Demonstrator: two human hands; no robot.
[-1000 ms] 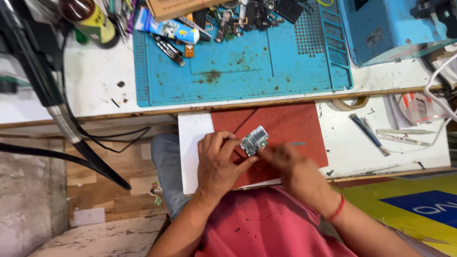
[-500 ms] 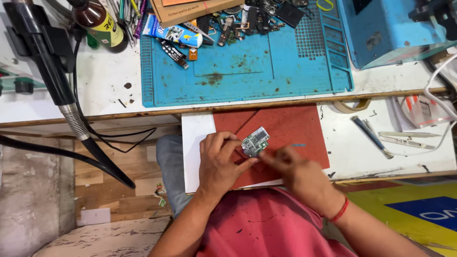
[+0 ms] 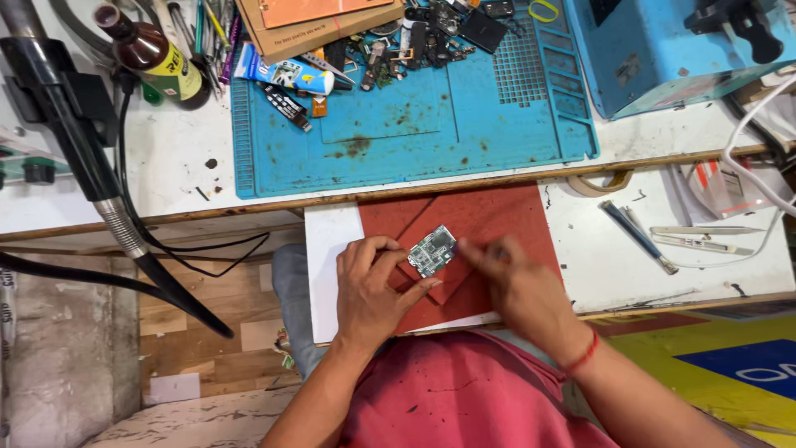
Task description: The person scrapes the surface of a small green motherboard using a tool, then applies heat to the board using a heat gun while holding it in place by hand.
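Left hand (image 3: 375, 286) pinches small green circuit board (image 3: 433, 250) at board's 8 o'clock edge, tilted over red textured mat (image 3: 497, 217) on white bench (image 3: 178, 158). Right hand (image 3: 516, 286), blurred, fingers closed near board's 3 o'clock edge; contents cannot tell. Risk: thin edge grip may slip under sideways push, dropping board onto mat.

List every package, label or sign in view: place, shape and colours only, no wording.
Brown glass bottle, top left: yellow-green label.
Blue and white tube, upper edge of the blue mat: lying flat.
Cardboard box, top centre: flat, tan, orange top.
Floor sign, bottom right: blue panel, yellow surround.
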